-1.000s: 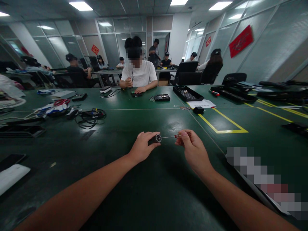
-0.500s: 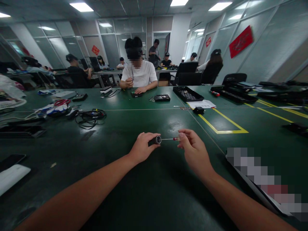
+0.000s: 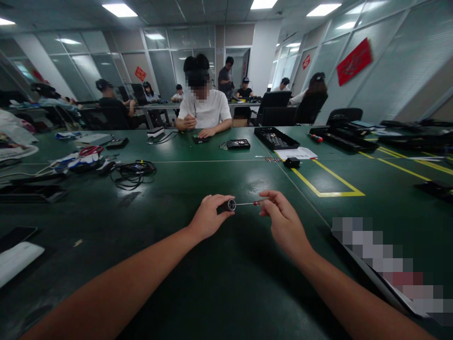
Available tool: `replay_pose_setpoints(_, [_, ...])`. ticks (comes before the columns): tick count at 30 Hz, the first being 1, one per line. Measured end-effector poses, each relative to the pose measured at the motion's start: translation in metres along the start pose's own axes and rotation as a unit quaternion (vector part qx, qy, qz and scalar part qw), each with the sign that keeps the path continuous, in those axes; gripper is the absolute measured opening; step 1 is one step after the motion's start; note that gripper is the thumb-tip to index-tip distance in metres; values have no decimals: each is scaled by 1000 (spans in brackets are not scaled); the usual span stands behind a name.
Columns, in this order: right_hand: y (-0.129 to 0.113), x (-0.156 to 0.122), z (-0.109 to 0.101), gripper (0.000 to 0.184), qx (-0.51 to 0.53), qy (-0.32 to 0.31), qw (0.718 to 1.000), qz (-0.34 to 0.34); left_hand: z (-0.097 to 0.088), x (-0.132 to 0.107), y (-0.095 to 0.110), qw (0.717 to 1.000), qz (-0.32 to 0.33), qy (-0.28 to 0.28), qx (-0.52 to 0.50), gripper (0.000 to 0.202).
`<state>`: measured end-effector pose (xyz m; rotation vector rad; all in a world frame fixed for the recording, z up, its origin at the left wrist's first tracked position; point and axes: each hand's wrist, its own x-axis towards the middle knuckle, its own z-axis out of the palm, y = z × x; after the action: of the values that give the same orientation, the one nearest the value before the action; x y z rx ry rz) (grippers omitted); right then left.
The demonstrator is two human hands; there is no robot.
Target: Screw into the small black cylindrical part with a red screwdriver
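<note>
My left hand (image 3: 209, 216) is closed around a dark cylindrical part (image 3: 230, 205) that has a light ring at its round end. That end faces right, toward my other hand. In my right hand (image 3: 285, 218) is a small screwdriver (image 3: 255, 203) with a red and clear handle, pinched between thumb and fingers. Its thin shaft lies level and its tip meets the ringed end of the cylinder; whether the tip sits inside cannot be made out. Both hands are just above the green table (image 3: 226, 288).
A coiled black cable (image 3: 133, 174) lies to the left. Ahead to the right are a black adapter (image 3: 292, 163), a yellow tape outline (image 3: 339, 193) and a black tray (image 3: 276, 138) of parts. Another person (image 3: 204, 106) sits across the table. A blurred-out sheet (image 3: 385, 269) lies near right.
Both hands, with the cylinder and screwdriver, have shifted very slightly left. The fingers of my right hand have turned a little on the screwdriver handle.
</note>
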<state>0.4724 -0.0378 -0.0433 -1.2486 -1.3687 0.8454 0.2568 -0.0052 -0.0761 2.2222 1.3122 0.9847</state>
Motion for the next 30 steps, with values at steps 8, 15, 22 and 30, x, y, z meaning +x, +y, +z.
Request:
replay_pose_setpoints(8, [-5, -1, -1, 45, -52, -13, 999, 8, 2, 0, -1, 1000, 6, -4, -1, 38])
replay_pose_setpoints(15, [5, 0, 1, 24, 13, -32, 999, -9, -1, 1, 2, 1000, 1, 8, -8, 37])
replay_pose_setpoints(22, [-7, -1, -2, 44, -71, -34, 997, -8, 1, 0, 0, 1000, 3, -6, -1, 36])
replay_pose_setpoints(30, [6, 2, 2, 24, 0, -17, 999, -31, 0, 1, -1, 1000, 0, 6, -12, 37])
